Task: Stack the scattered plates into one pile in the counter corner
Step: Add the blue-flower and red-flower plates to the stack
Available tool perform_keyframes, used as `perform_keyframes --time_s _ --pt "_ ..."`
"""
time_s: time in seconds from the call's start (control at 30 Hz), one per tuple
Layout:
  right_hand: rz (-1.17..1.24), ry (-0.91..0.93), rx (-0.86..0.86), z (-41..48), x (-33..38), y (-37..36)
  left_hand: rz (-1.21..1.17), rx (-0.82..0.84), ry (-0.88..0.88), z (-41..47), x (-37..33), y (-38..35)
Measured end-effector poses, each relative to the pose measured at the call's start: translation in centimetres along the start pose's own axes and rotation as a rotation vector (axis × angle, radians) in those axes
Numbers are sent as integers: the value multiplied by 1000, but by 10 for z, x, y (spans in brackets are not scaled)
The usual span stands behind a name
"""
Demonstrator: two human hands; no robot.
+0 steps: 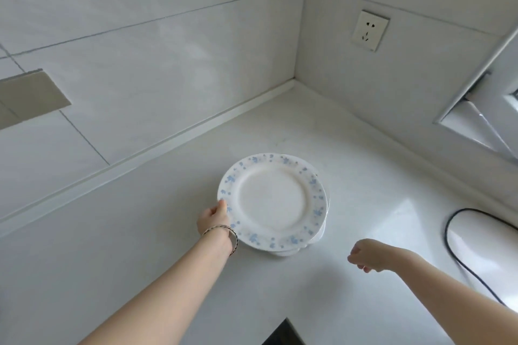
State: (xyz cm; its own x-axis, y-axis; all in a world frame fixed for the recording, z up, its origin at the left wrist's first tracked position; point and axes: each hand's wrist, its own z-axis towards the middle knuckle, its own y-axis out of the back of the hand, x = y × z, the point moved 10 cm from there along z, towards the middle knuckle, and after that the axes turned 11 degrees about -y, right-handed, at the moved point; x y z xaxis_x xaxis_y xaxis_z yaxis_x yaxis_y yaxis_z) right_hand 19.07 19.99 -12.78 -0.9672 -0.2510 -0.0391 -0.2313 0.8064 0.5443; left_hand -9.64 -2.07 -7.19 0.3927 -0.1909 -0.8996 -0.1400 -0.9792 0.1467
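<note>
A white plate with a blue flower rim (272, 202) lies on top of a pile of plates (308, 244) on the white counter (173, 232), short of the corner where the two tiled walls meet. My left hand (214, 218) grips the left rim of the top plate, thumb on top. A thin bracelet circles that wrist. My right hand (367, 256) hovers to the right of the pile, fingers loosely curled, holding nothing and touching no plate.
A wall socket (370, 30) sits on the right wall above the corner. A white appliance with a black cord (482, 249) lies at the right edge. An open window frame (476, 109) juts in at the upper right. A dark gap (283, 333) shows at the counter's near edge.
</note>
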Motion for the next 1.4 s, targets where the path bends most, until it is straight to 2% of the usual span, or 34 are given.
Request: perform_keyframes --time_s 0.23,0.37,0.47,0.63,0.83,0.9,0.97,1.03,1.13,1.4 --pt "106 -1 16 15 -12 5 64 5 39 2 11 -36" --pt "155 28 9 17 -7 8 134 26 -39 15 14 -36" --pt "185 46 -22 20 -4 13 262 130 -128 28 10 -38" --pt "188 65 -37 22 3 14 624 287 -294 42 -3 -46" --pt "168 71 -38 21 8 11 817 376 -360 38 -4 -52" --pt "170 67 -37 21 8 10 777 414 -357 30 -1 -60" --pt "170 60 -36 19 8 9 571 447 -273 24 12 -70" --pt "168 55 -35 19 8 8 408 422 -204 18 22 -75" --pt "158 52 -31 19 7 6 289 349 -155 11 27 -77" --pt "113 54 -27 17 5 4 414 434 -229 9 21 -86"
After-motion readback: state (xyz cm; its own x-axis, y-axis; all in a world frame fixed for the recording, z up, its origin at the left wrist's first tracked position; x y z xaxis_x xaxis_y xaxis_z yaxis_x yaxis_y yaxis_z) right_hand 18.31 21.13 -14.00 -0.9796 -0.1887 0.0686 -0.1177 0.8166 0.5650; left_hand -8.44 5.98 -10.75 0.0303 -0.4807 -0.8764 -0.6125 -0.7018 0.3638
